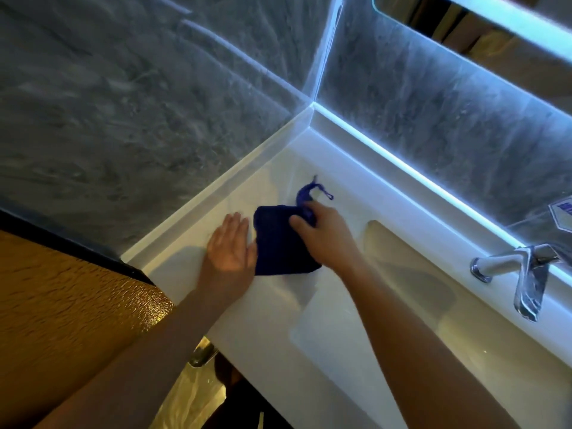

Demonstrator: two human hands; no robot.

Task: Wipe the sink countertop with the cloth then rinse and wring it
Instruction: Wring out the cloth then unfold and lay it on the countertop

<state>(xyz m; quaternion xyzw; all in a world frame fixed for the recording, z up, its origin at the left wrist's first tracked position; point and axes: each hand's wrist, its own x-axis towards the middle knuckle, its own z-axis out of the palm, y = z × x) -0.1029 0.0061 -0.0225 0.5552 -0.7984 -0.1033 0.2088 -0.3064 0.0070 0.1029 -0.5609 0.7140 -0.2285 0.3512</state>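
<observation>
A dark blue cloth (280,243) lies folded on the white countertop (247,305) to the left of the sink basin (418,305). My right hand (325,233) grips its far upper edge, where a bunched corner with a small loop sticks out toward the wall. My left hand (230,247) lies flat, fingers together, with its edge touching the cloth's left side. The chrome faucet (520,274) stands at the right, behind the basin.
Grey marble walls meet in a corner behind the countertop, with a lit strip along the back ledge (402,168). A mirror edge (495,23) shows at top right. A gold textured surface (62,305) lies left of the counter. A small sign (561,212) leans by the faucet.
</observation>
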